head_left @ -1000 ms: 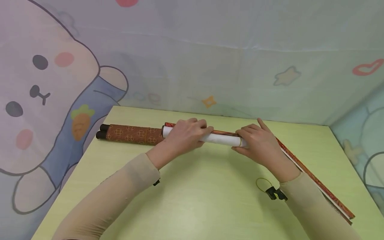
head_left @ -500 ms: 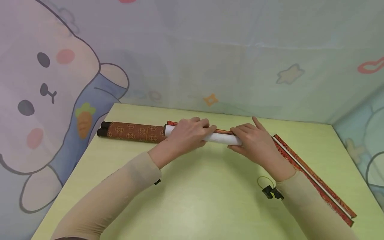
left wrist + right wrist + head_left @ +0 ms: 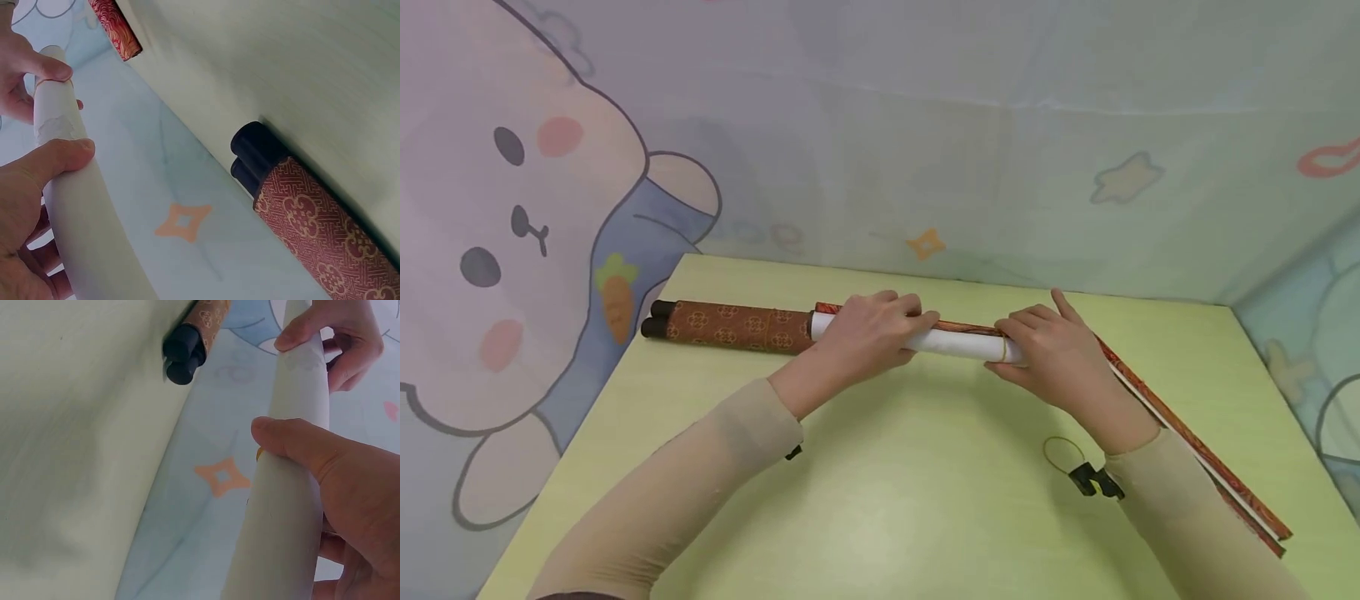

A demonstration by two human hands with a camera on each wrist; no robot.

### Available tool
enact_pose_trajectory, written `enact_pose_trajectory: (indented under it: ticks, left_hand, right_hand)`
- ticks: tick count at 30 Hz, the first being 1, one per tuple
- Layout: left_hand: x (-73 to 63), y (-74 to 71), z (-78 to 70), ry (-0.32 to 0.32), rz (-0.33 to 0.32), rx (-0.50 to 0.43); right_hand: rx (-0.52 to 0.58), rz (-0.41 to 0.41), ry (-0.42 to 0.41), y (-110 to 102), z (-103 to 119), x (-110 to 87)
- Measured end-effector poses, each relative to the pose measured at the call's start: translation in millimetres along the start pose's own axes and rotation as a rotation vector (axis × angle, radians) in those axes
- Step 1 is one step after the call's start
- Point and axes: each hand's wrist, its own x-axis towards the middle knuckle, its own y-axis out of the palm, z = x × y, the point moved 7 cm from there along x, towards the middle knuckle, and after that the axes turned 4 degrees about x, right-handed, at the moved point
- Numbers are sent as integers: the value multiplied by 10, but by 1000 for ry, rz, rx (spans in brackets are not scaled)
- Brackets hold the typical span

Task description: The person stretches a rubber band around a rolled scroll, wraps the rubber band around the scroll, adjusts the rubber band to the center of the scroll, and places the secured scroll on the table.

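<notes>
Both hands grip a white paper roll (image 3: 962, 343) held lengthwise over the table. My left hand (image 3: 872, 329) wraps its left part, thumb along the top in the left wrist view. Nearer the other end, my right hand (image 3: 1052, 350) curls round the roll, its thumb pressing on the paper (image 3: 275, 519). A thin rubber band (image 3: 1004, 348) circles the roll right beside the right fingers. Torn-looking paper (image 3: 56, 127) shows on the roll between the hands. Just behind it runs a red patterned strip (image 3: 962, 326), partly hidden by the hands.
A brown patterned scroll (image 3: 730, 325) with black knobs (image 3: 658, 327) lies at the table's back left. Long red-edged pieces (image 3: 1195, 450) slant along the right side, partly behind the right forearm. A thin loop (image 3: 1063, 438) and black clips (image 3: 1093, 481) show by the right wrist.
The right hand first slid left along the roll, covering the rubber band, then moved back right, so the band shows again. The left hand keeps its grip with little movement.
</notes>
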Motion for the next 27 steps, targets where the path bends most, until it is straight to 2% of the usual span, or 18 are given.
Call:
enact_pose_trajectory:
  ticks: [3,6,12,14,17,22,24,27]
  left_hand:
    - [29,-7,-45,9,10,5]
    - [39,-10,-80,20,39,1]
    - [-14,-11,-31,-3,62,-28]
    - [-26,-3,-13,-9,57,-38]
    - [-17,13,-18,-9,52,-52]
    - [51,15,-88,10,66,-68]
    - [61,13,-101,11,79,-63]
    - [43,11,-82,-4,97,-54]
  right_hand:
    - [-13,-16,-28,3,70,20]
    - [-17,18,-33,20,123,24]
    - [-5,99,42,-14,7,-70]
    - [12,87,53,-32,-43,-93]
    - [46,49,27,-28,-46,-90]
    - [19,-2,-40,-20,85,-14]
    - [-11,21,-38,-12,112,12]
    - [-27,98,0,2,101,15]
